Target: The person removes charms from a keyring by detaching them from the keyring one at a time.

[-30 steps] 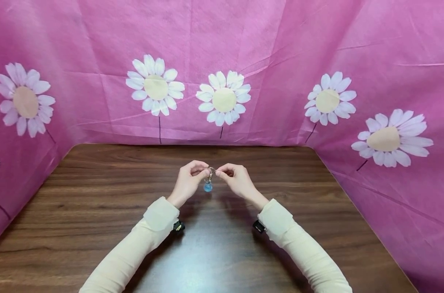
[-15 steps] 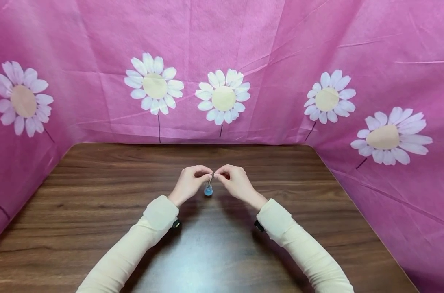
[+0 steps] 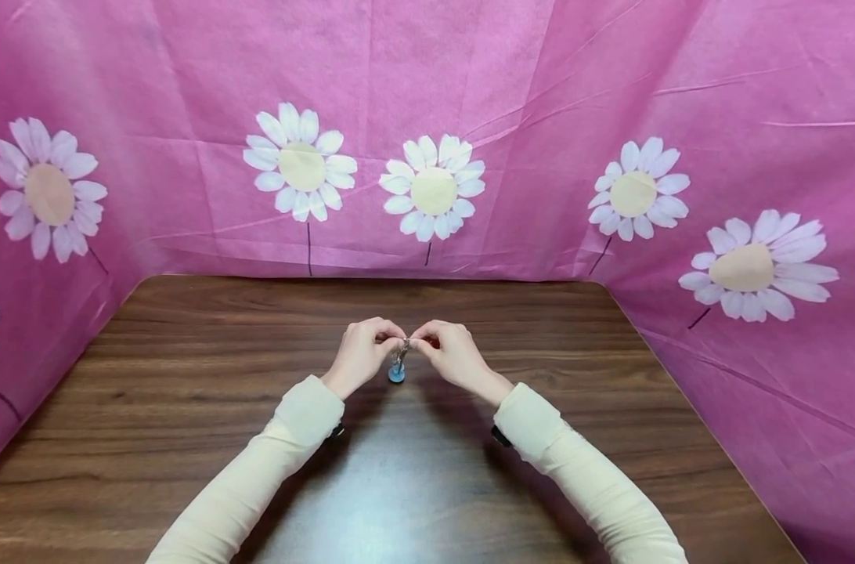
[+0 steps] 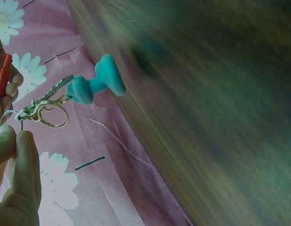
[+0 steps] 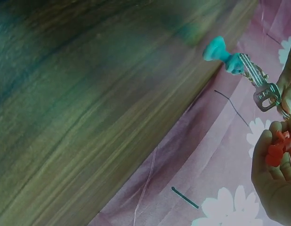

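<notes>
Aloft above a wooden desk (image 3: 427, 478), a key (image 5: 268, 94) and a blue-green charm (image 4: 97, 84) hang from a key ring (image 4: 8, 112) pinched in a person's left hand (image 3: 360, 352); close beside it, the right hand (image 3: 453, 352) grips a small red object (image 5: 276, 154).

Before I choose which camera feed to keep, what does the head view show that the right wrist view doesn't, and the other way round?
Only the head view: the person's cream sleeves and the far corners of the wooden table.

Only the right wrist view: the red piece held in the right hand, and a clear look at a key; from the head, the metal is too small to make out.

Both: both hands, including the left hand, the blue piece, the table, and the pink cloth.
</notes>
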The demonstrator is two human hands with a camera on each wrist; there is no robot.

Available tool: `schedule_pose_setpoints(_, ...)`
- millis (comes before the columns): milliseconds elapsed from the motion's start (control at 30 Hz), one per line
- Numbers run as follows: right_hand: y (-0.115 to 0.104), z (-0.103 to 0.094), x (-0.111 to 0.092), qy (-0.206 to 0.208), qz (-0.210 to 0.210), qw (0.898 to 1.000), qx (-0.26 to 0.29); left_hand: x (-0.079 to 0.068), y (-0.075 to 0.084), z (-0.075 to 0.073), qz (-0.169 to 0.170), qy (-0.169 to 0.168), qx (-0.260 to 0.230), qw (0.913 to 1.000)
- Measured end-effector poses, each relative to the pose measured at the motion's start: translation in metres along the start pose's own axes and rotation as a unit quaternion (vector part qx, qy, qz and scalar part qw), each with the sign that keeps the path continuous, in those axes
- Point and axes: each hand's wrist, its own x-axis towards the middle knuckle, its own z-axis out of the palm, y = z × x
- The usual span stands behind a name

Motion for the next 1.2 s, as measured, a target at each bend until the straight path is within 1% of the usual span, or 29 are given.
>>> schedule_pose_setpoints(167, 0.002, -0.002, 0.001, 0.0, -0.007, 1.0, 0.01, 0.0, 0.002, -0.002, -0.009, 0.002, -0.025, 0.9996)
schedule_pose_setpoints(300, 0.004, -0.003, 0.0, -0.006, -0.001, 1.0, 0.017, 0.0, 0.002, -0.002, -0.018, 0.009, -0.041, 0.999)
schedule_pose_setpoints(500, 0.007, -0.005, 0.0, -0.005, 0.008, 0.999, 0.037, 0.004, 0.0, 0.001, -0.047, 0.016, -0.087, 0.995)
schedule_pose_setpoints(633, 0.01, -0.006, 0.0, -0.007, 0.023, 0.998, 0.052, 0.005, 0.0, 0.004, -0.079, 0.015, -0.128, 0.9885)
schedule_pose_setpoints(800, 0.011, -0.007, -0.001, -0.004, 0.029, 0.997, 0.072, 0.006, 0.001, 0.003, -0.105, 0.005, -0.182, 0.9776)
schedule_pose_setpoints(867, 0.01, -0.008, -0.001, -0.003, 0.027, 0.996, 0.08, 0.006, 0.002, 0.002, -0.11, 0.007, -0.198, 0.9739)
schedule_pose_setpoints(967, 0.008, -0.009, -0.001, 0.001, 0.02, 0.996, 0.084, 0.007, 0.005, 0.001, -0.11, 0.015, -0.207, 0.9719)
schedule_pose_setpoints(1067, 0.007, -0.009, -0.001, 0.006, 0.017, 0.996, 0.085, 0.007, 0.007, 0.001, -0.112, 0.023, -0.223, 0.968)
schedule_pose_setpoints(1133, 0.007, -0.009, -0.001, 0.007, 0.018, 0.996, 0.092, 0.006, 0.008, 0.002, -0.12, 0.027, -0.238, 0.9634)
schedule_pose_setpoints(1200, 0.007, -0.009, -0.001, 0.004, 0.021, 0.995, 0.1, 0.006, 0.008, 0.003, -0.136, 0.031, -0.253, 0.9573)
